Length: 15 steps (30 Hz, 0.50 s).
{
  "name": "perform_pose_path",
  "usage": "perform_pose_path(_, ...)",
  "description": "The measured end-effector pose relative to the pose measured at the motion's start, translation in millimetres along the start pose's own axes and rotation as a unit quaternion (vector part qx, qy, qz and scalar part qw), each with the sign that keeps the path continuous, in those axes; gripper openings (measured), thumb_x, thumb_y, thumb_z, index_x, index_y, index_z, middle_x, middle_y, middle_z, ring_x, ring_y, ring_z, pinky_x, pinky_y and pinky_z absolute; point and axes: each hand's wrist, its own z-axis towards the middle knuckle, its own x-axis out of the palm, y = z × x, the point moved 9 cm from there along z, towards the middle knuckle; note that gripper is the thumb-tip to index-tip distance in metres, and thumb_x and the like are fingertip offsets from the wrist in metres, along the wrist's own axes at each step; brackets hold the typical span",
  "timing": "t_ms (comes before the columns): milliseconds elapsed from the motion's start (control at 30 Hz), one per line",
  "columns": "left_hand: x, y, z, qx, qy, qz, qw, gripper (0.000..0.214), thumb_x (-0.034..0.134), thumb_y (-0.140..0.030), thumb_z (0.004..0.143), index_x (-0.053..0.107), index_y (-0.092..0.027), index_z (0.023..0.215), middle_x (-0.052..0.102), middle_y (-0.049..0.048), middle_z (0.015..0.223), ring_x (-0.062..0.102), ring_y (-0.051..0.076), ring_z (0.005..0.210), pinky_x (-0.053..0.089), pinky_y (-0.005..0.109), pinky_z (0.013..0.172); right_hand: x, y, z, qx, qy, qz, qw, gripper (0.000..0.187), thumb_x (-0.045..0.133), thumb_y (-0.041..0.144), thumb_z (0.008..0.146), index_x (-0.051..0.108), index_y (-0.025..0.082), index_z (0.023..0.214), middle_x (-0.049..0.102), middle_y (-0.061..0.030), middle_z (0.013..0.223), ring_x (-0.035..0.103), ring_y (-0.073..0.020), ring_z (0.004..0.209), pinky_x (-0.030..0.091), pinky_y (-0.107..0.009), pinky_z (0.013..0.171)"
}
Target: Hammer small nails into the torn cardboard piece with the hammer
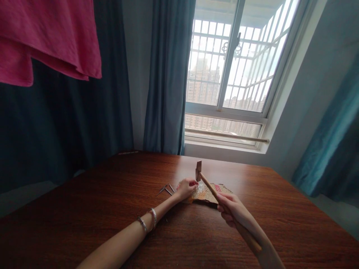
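Observation:
My right hand (232, 207) is wrapped round the wooden handle of a hammer (209, 184). The handle slants up and away to the left, and the dark head stands just above my left fingertips. My left hand (186, 188) is closed in a pinch at the left part of a piece of cardboard (208, 194), which lies flat on the table. What the pinch holds is too small to make out. White, orange and pink marks or bits cover the cardboard, and its near edge looks ragged.
Slim metal tools (167, 189), their kind unclear, lie left of the cardboard on the brown wooden table (126, 194). Behind the table are blue curtains (168, 82) and a barred window (221, 74). A pink cloth (56, 41) hangs at the upper left.

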Motion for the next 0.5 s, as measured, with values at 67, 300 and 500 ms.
perform_pose_path(67,0.1,-0.7,-0.3,-0.005,0.004,-0.001,1.0,0.017,0.055,-0.024,0.076,0.069,-0.014,0.077,0.067,0.003,0.074,0.057,0.013,0.069,0.04,0.021,0.064,-0.4,0.1,0.3,0.002,-0.003,0.004,1.0,0.039,0.06,0.054,0.072,0.049,0.021,0.089,0.046,0.0074,0.056,0.031,-0.0015,0.03,0.018,-0.013,0.025)
perform_pose_path(300,-0.1,-0.6,-0.3,0.0,0.007,0.01,1.0,0.017,0.055,-0.024,0.077,0.069,-0.015,0.078,0.067,0.0028,0.075,0.057,0.013,0.07,0.04,0.021,0.064,-1.3,0.1,0.4,0.002,-0.005,-0.003,1.0,0.04,0.06,0.055,0.071,0.049,0.02,0.088,0.046,0.0073,0.056,0.031,-0.0017,0.029,0.02,-0.014,0.025)
perform_pose_path(500,0.7,0.4,0.1,0.01,0.005,0.009,1.0,0.017,0.055,-0.024,0.077,0.069,-0.015,0.077,0.066,0.0029,0.076,0.057,0.013,0.07,0.04,0.021,0.064,-2.1,-1.1,0.8,0.005,0.0,0.003,1.0,0.043,0.06,0.056,0.07,0.05,0.02,0.092,0.046,0.0078,0.056,0.031,-0.0015,0.029,0.019,-0.014,0.025)
